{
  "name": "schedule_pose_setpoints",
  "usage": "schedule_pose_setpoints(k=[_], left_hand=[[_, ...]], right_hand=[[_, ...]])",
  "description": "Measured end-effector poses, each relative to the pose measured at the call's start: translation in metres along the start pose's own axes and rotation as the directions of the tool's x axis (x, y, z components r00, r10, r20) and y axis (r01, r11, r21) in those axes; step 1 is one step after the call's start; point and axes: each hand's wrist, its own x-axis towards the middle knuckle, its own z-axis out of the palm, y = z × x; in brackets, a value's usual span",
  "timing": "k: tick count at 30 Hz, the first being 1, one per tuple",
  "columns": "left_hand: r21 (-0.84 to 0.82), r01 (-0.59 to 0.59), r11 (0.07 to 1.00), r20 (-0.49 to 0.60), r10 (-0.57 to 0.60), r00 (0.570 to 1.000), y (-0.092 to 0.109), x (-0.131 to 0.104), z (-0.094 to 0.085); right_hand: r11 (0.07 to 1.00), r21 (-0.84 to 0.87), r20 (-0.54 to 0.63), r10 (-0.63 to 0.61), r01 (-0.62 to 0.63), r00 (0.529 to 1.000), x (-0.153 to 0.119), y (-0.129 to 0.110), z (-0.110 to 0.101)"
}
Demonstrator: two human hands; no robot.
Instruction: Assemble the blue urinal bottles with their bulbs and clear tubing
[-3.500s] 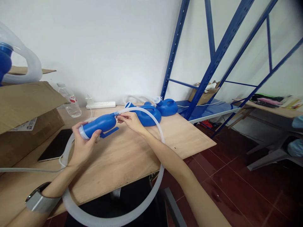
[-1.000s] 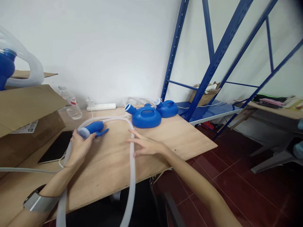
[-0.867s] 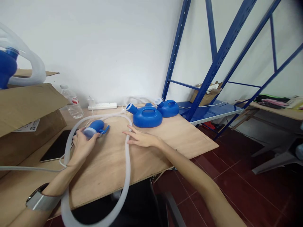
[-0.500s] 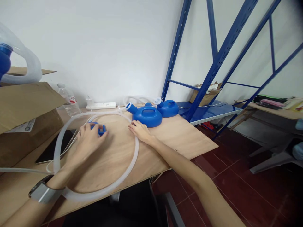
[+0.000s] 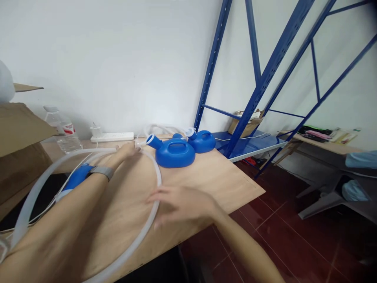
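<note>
My left hand (image 5: 127, 150) reaches to the far side of the table, its fingers closed around the far stretch of a translucent tube (image 5: 159, 179). Blur softens the exact grip. Under my left forearm lies a blue object (image 5: 77, 177) with a pale end, mostly hidden by the arm. Above the near right part of the tube loop hovers my right hand (image 5: 184, 201), smeared by motion, fingers and thumb apart and nothing in it. Beyond it stands a blue plastic bottle (image 5: 176, 156) with a handle and angled white-rimmed neck. A similar blue bottle (image 5: 204, 142) sits behind it.
A clear water bottle (image 5: 65, 131) and a white power strip (image 5: 113, 136) line the wall. An open cardboard box (image 5: 23, 124) stands at the left. Blue metal shelving (image 5: 250, 110) rises on the right, past the wooden table's (image 5: 232, 184) corner. A person's sleeve (image 5: 362, 159) shows at far right.
My left hand has moved from a small blue part to the far stretch of tube. My right hand has drawn back toward me from beside the bottle. The view has shifted rightward.
</note>
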Motion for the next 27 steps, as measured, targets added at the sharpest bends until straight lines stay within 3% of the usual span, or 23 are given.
schedule_pose_setpoints(k=[3,6,10,14,17,21,23,27], left_hand=[[-0.007,-0.006,1.000,-0.036,0.006,0.999,-0.010,0.005,0.002],[-0.001,0.030,1.000,-0.137,-0.030,0.990,-0.015,0.006,-0.009],[-0.076,0.039,0.996,-0.379,-0.066,0.923,-0.012,0.012,-0.038],[-0.122,-0.108,0.987,-0.532,0.027,0.846,-0.001,0.016,-0.064],[-0.128,-0.294,0.947,-0.618,0.156,0.771,0.010,0.012,-0.079],[-0.165,-0.570,0.805,-0.732,0.288,0.618,0.033,0.000,-0.103],[-0.196,-0.670,0.716,-0.785,0.294,0.545,0.048,-0.009,-0.119],[-0.265,-0.824,0.501,-0.850,0.281,0.445,0.082,-0.032,-0.158]], right_hand=[[0.977,-0.214,-0.002,-0.026,0.025,1.000,-0.019,-0.023,0.038],[0.914,-0.399,-0.050,-0.104,0.076,0.993,-0.011,-0.019,0.062],[0.840,-0.541,-0.122,-0.130,0.044,0.984,0.034,0.017,0.060],[0.752,-0.652,-0.209,-0.057,-0.096,0.976,0.087,0.050,0.048],[0.677,-0.717,-0.241,-0.021,-0.164,0.970,0.114,0.063,0.044],[0.654,-0.716,-0.277,0.055,-0.244,0.959,0.129,0.072,0.044],[0.653,-0.700,-0.291,0.109,-0.289,0.950,0.132,0.073,0.044],[0.652,-0.653,-0.319,0.225,-0.385,0.921,0.133,0.071,0.043]])
